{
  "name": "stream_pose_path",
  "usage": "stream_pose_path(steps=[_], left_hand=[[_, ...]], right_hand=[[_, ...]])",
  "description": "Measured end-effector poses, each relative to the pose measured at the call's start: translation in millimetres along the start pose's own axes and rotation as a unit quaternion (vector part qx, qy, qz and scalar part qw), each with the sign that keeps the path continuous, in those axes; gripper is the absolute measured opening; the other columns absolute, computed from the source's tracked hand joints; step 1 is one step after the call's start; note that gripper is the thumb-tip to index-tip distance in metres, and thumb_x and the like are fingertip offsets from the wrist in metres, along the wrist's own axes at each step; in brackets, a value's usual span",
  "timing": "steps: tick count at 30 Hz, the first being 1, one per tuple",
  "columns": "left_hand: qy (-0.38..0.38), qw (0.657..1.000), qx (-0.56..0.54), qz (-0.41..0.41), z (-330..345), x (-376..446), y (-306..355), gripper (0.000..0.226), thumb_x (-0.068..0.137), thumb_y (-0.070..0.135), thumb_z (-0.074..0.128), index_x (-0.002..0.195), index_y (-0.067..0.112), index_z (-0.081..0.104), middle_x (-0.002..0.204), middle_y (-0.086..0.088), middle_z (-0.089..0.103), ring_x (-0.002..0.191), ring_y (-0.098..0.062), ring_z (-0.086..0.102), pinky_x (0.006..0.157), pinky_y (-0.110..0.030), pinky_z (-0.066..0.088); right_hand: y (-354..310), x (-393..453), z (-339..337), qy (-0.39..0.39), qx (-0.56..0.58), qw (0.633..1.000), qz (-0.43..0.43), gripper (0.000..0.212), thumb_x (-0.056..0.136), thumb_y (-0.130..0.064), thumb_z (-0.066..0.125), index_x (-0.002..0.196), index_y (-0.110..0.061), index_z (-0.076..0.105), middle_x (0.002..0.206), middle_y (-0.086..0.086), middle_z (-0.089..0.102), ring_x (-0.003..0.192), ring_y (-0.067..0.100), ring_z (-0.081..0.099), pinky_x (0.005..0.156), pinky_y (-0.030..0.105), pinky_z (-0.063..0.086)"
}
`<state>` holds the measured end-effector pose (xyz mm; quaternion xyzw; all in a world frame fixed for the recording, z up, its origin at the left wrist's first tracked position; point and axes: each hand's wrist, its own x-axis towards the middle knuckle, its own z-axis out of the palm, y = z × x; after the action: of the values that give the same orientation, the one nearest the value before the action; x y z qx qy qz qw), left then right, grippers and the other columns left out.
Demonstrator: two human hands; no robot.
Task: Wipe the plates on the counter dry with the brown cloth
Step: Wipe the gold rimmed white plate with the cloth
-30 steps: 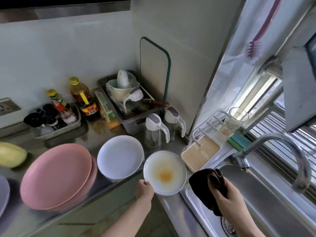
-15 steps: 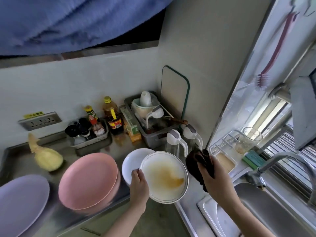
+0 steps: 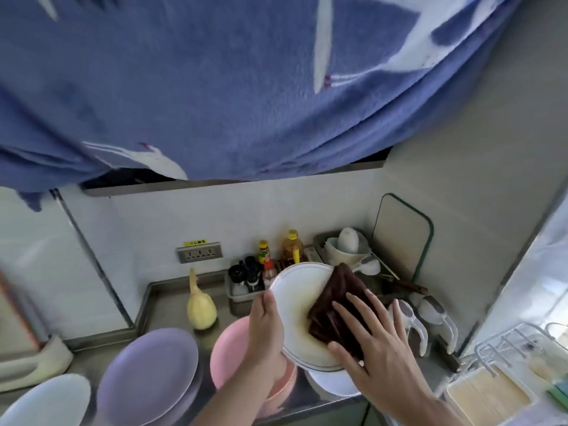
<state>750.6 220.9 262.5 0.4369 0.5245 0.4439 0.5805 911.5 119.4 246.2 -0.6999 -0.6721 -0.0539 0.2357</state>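
My left hand (image 3: 266, 325) grips the left rim of a white plate with a thin dark line around its edge (image 3: 296, 298), held tilted above the counter. A yellowish stain shows on the plate's face. My right hand (image 3: 373, 339) lies flat with fingers spread on the folded brown cloth (image 3: 336, 305), pressing it against the plate's right half. Below the held plate rest a white plate (image 3: 333, 384) and a stack of pink plates (image 3: 229, 348). Further left lie a purple plate (image 3: 147, 375) and a pale plate (image 3: 46, 402).
A blue patterned fabric (image 3: 246, 81) covers the top half of the view. Behind the plate stand sauce bottles (image 3: 292, 247), a dish bin (image 3: 347, 250) and a cutting board (image 3: 401, 232). A yellow gourd (image 3: 201, 307) lies on the steel counter (image 3: 166, 305). Two clear jugs (image 3: 425, 322) and a wire rack (image 3: 504, 358) stand at right.
The plate has been raised off the counter and tilted. My right hand has brought the cloth from over the sink onto the plate's face. The view has tipped up, showing blue fabric.
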Motion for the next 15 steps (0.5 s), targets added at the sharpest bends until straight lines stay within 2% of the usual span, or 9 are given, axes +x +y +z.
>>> stream_pose_path(steps=[3,4,6,7,8,10,12,13,15], left_hand=[[0.005,0.997,-0.071,-0.04,-9.5,-0.6,11.1,0.039,0.102,0.044,0.03,0.127,0.02,0.05,0.125,-0.01,0.059,0.115,-0.03,0.057,0.103,-0.053,0.045],[-0.002,0.995,-0.09,-0.048,-12.5,-1.6,15.2,0.038,0.103,0.043,0.03,0.125,0.021,0.051,0.123,-0.01,0.059,0.109,-0.028,0.059,0.101,-0.048,0.047],[-0.027,0.993,-0.102,-0.06,-17.0,-9.2,23.6,0.03,0.104,0.041,0.029,0.119,0.028,0.051,0.101,-0.002,0.061,0.087,-0.016,0.059,0.08,-0.034,0.049],[-0.031,0.992,-0.1,-0.067,-19.2,-13.4,26.7,0.028,0.104,0.042,0.029,0.116,0.029,0.051,0.095,0.001,0.062,0.082,-0.012,0.058,0.072,-0.031,0.047],[-0.04,0.991,-0.098,-0.081,-22.3,-16.1,25.3,0.033,0.103,0.045,0.03,0.114,0.026,0.054,0.096,-0.001,0.067,0.084,-0.014,0.063,0.071,-0.031,0.049],[-0.053,0.986,-0.121,-0.102,-28.1,-16.0,19.9,0.052,0.096,0.056,0.035,0.114,0.018,0.066,0.105,-0.009,0.075,0.096,-0.023,0.071,0.086,-0.038,0.054],[-0.043,0.984,-0.141,-0.104,-31.7,-15.7,17.6,0.064,0.084,0.069,0.041,0.117,0.021,0.069,0.109,-0.006,0.077,0.104,-0.023,0.071,0.1,-0.044,0.051],[-0.045,0.986,-0.134,-0.089,-32.6,-15.2,17.8,0.065,0.082,0.071,0.042,0.118,0.024,0.068,0.112,-0.004,0.076,0.106,-0.022,0.07,0.102,-0.044,0.049],[-0.024,0.99,-0.126,-0.055,-34.5,-19.0,25.7,0.049,0.093,0.061,0.039,0.113,0.027,0.067,0.113,-0.001,0.073,0.106,-0.017,0.068,0.1,-0.038,0.048]], right_hand=[[-25.3,-6.7,7.6,0.011,0.019,0.999,-0.043,0.059,0.09,-0.065,0.034,0.138,-0.035,0.049,0.144,-0.009,0.048,0.139,0.019,0.035,0.114,0.052,0.022],[-34.8,-8.9,11.4,0.019,0.024,0.998,-0.062,0.058,0.089,-0.065,0.035,0.136,-0.036,0.051,0.142,-0.01,0.05,0.134,0.019,0.042,0.111,0.05,0.025],[-56.2,-8.4,18.1,0.023,0.027,0.995,-0.092,0.055,0.089,-0.063,0.034,0.134,-0.038,0.053,0.141,-0.011,0.052,0.129,0.018,0.048,0.106,0.045,0.03],[-66.2,-5.6,20.5,0.018,0.029,0.994,-0.102,0.055,0.09,-0.063,0.031,0.134,-0.038,0.052,0.142,-0.011,0.051,0.13,0.017,0.046,0.105,0.044,0.03],[-74.4,-1.0,22.1,0.009,0.031,0.993,-0.111,0.055,0.092,-0.062,0.027,0.136,-0.039,0.049,0.145,-0.012,0.047,0.133,0.017,0.042,0.105,0.044,0.029],[-84.1,11.3,22.9,-0.017,0.029,0.991,-0.127,0.053,0.095,-0.057,0.023,0.143,-0.039,0.038,0.153,-0.014,0.035,0.142,0.017,0.03,0.109,0.045,0.022],[-86.8,24.1,22.6,-0.035,0.016,0.99,-0.139,0.053,0.097,-0.053,0.023,0.148,-0.039,0.027,0.157,-0.016,0.023,0.147,0.016,0.017,0.112,0.047,0.014],[-87.2,29.9,22.0,-0.037,0.004,0.989,-0.141,0.054,0.097,-0.053,0.023,0.149,-0.039,0.024,0.158,-0.017,0.019,0.148,0.016,0.013,0.113,0.049,0.012],[-88.3,39.5,20.9,-0.027,-0.015,0.99,-0.137,0.055,0.096,-0.054,0.027,0.149,-0.04,0.024,0.158,-0.015,0.019,0.147,0.017,0.014,0.113,0.051,0.012]])
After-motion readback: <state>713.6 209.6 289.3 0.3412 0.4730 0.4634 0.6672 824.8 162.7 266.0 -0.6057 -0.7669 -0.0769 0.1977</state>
